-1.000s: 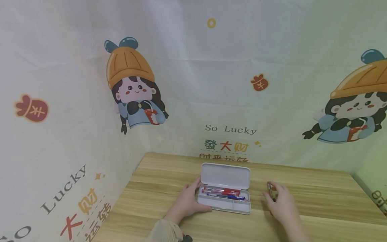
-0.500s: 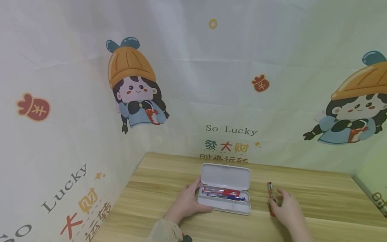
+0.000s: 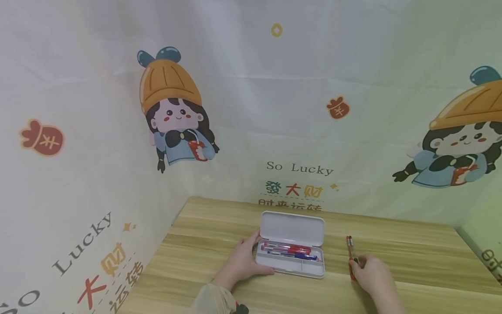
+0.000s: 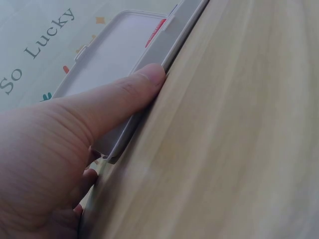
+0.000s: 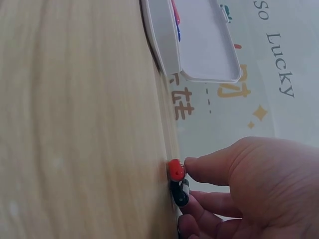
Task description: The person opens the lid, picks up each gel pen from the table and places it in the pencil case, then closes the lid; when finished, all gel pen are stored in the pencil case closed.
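Observation:
A white pencil case [image 3: 292,229] stands with its lid raised, facing the person. Red pens [image 3: 300,249] and a blue pen [image 3: 306,256] lie in its rear compartment; the front one holds nothing. My left hand [image 3: 237,266] grips the case's left end, thumb [image 4: 144,79] along the front wall, other fingers behind. To the right of the case, a red pen [image 5: 176,170] and a black pen [image 5: 179,195] lie side by side on the tabletop. My right hand [image 3: 374,274] pinches this pair near the close end, thumb against the red one and fingertips beside the black.
The wooden table [image 3: 219,216] ends at the back against a pale printed cloth [image 3: 243,109], which also hangs along the left side. Bare wood separates the case from the two pens.
My right hand has slid back toward the person along the two pens, its fingers spreading and then closing in again, uncovering their far ends. The left hand and case have stayed put.

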`<state>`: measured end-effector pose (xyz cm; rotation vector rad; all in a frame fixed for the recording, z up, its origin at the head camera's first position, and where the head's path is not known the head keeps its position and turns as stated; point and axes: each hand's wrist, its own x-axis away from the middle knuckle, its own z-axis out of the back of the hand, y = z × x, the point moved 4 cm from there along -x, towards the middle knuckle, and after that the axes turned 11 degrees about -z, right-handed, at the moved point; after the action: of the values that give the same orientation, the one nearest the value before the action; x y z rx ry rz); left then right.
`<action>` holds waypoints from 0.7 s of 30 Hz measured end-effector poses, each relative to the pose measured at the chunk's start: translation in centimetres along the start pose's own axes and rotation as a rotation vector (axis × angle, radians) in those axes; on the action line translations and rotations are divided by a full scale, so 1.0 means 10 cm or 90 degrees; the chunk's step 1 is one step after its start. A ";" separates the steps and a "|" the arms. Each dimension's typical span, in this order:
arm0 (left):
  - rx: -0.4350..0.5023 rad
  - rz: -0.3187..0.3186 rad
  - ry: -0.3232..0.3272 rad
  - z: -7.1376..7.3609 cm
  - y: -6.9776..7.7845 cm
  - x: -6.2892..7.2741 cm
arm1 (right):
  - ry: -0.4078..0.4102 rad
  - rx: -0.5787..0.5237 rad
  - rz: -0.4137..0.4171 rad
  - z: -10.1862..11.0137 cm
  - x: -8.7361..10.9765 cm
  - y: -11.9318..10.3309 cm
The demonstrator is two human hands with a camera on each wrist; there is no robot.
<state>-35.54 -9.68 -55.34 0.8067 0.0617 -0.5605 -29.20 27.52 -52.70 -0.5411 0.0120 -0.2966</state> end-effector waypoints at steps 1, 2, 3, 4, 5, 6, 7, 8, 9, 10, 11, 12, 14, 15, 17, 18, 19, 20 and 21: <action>0.000 0.000 0.000 0.00 0.00 0.00 | -0.001 -0.001 -0.003 0.00 0.00 0.00; 0.001 0.000 0.001 0.00 0.00 0.00 | 0.000 -0.003 -0.005 -0.01 0.01 -0.01; 0.002 -0.001 0.001 0.00 0.00 0.00 | -0.001 -0.006 -0.007 -0.01 0.01 -0.01; 0.003 -0.001 0.001 0.00 0.00 0.00 | 0.000 -0.010 -0.009 -0.01 0.01 -0.02; 0.003 0.000 0.001 0.00 0.00 0.00 | 0.002 -0.013 -0.013 -0.01 0.01 -0.02; 0.002 -0.001 0.001 0.00 0.00 0.00 | 0.004 -0.017 -0.017 -0.01 0.01 -0.02; 0.003 -0.001 0.001 0.00 0.00 0.00 | 0.005 -0.023 -0.021 -0.01 0.02 -0.03; 0.002 0.000 0.001 0.00 0.00 0.00 | 0.006 -0.028 -0.027 -0.01 0.01 -0.03; 0.002 0.001 0.001 0.00 0.00 0.00 | 0.007 -0.033 -0.033 -0.01 0.01 -0.03; 0.001 0.002 0.001 0.00 0.00 0.01 | 0.008 -0.038 -0.039 -0.02 0.01 -0.03; 0.001 0.002 0.001 0.00 0.00 0.01 | 0.008 -0.043 -0.045 -0.02 0.01 -0.02; 0.000 0.002 0.001 0.00 0.00 0.01 | 0.006 -0.047 -0.050 -0.02 0.01 -0.02; 0.001 0.002 0.002 0.00 0.00 0.01 | 0.005 -0.055 -0.058 -0.01 0.01 -0.02; 0.001 0.001 0.003 0.00 0.00 0.01 | 0.005 -0.060 -0.061 -0.01 0.01 -0.02; 0.001 0.000 0.004 0.00 0.00 0.01 | 0.006 -0.067 -0.063 0.00 0.01 -0.03; 0.001 0.001 0.005 0.00 0.00 0.01 | 0.009 -0.071 -0.063 0.01 0.01 -0.03; 0.001 0.001 0.005 0.00 0.00 0.01 | 0.013 -0.072 -0.063 0.02 0.01 -0.03; 0.000 0.002 0.005 0.00 0.00 0.01 | 0.016 -0.075 -0.062 0.03 0.00 -0.04; 0.001 0.003 0.005 0.01 0.00 0.01 | 0.016 -0.078 -0.062 0.04 0.00 -0.04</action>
<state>-35.43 -9.76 -55.31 0.8104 0.0671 -0.5534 -29.28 27.34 -52.17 -0.6608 0.0288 -0.3992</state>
